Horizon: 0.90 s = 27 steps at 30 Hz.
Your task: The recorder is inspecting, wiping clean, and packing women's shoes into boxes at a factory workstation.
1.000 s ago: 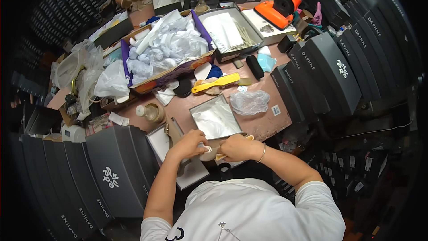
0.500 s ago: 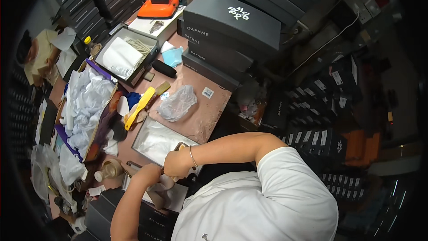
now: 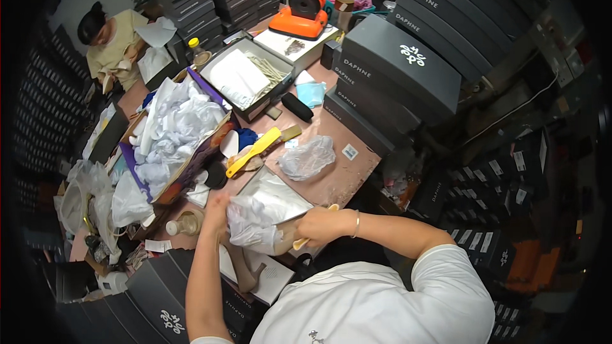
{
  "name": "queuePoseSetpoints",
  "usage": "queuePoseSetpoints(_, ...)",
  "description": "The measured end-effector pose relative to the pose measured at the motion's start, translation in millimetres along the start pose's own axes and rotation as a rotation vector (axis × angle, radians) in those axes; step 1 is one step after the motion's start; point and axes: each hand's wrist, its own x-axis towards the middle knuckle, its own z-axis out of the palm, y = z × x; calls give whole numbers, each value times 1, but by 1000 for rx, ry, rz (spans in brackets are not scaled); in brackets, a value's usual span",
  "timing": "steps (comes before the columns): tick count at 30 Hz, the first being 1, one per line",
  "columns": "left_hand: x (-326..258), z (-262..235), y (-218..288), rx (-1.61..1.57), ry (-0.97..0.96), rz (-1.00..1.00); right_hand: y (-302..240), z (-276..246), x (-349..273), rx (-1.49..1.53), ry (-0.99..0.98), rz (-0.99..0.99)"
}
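My left hand [image 3: 218, 211] is closed at the edge of a bunched, translucent white wrapping [image 3: 254, 224], its fingers slightly blurred. My right hand [image 3: 324, 226] grips a beige shoe [image 3: 288, 236], mostly covered by the hand and the wrapping; tan edges show on both sides of my fist. Just beyond both hands lies a shoebox [image 3: 275, 192] lined with white paper. A beige high-heeled shoe [image 3: 245, 272] rests on a white surface [image 3: 274, 272] below my left hand, partly behind my forearm.
Crumpled white paper fills a purple-edged box [image 3: 175, 127] on the left. A yellow-handled brush [image 3: 255, 151], a clear plastic bag [image 3: 307, 158] and a jar [image 3: 186, 223] lie around the work spot. Dark shoeboxes [image 3: 382, 76] stack at the right. Another person [image 3: 118, 48] sits far left.
My hands have moved apart, with the white wrapping now bunched between them. The beige high-heeled shoe below is more exposed. The view has shifted, so the table appears further right.
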Motion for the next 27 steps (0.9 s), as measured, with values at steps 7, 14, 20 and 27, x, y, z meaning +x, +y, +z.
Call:
queuePoseSetpoints(7, -22, 21, -43, -630, 576, 61, 12, -32, -36, 647, 172, 295)
queuePoseSetpoints(14, -71, 31, -2, -869, 770, 474, 11, -7, -21, 266, 283, 400)
queuePoseSetpoints(20, -33, 5, -7, -804, 777, 401, 12, -24, -32, 1071, 85, 487)
queuePoseSetpoints(27, -79, 105, -24, -1005, -253, 155, 19, 54, -10, 1859, 278, 210)
